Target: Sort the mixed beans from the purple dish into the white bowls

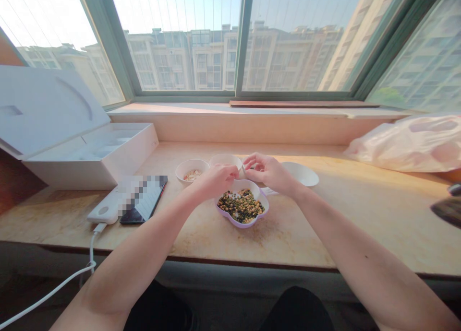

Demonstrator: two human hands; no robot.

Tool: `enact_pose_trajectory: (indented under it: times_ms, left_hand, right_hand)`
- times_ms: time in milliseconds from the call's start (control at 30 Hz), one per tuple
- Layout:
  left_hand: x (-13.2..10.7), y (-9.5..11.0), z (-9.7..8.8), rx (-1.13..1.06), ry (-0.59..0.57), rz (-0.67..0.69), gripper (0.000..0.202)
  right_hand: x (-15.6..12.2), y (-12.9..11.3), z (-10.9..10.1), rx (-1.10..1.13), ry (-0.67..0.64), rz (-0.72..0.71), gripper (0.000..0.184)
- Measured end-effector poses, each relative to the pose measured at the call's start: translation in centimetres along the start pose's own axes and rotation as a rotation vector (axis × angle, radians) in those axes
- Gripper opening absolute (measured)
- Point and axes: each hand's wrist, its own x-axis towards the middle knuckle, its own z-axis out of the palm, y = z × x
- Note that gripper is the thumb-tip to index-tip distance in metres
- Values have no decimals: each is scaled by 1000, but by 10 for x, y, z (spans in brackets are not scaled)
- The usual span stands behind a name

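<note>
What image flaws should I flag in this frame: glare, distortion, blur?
Head view: the window glass blows out toward upper left; wide-angle distortion bows the window frame and stretches the right forearm; a pixelated patch masks part of the phone; the purple-rimmed dish stays sharp.

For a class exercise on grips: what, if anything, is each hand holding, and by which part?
The left hand and right hand curl above a lilac-rimmed dish of mixed beans; their fingers hide anything held, so it cannot be told.

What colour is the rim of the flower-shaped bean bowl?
The bowl's rim is pale lilac, best seen in the head view.
</note>
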Motion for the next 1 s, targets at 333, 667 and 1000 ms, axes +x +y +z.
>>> enact_pose_trajectory:
  times_ms: [333,667,1000]
  left_hand:
    - [-8,11,4,17,-327,174,25]
    - [-2,13,9,-19,-424,246,15]
    - [2,9,10,-46,-440,203,9]
  right_hand:
    - [7,31,-18,-556,192,181,30]
    - [6,22,-16,-545,174,162,28]
    - [7,22,-13,-530,185,141,25]
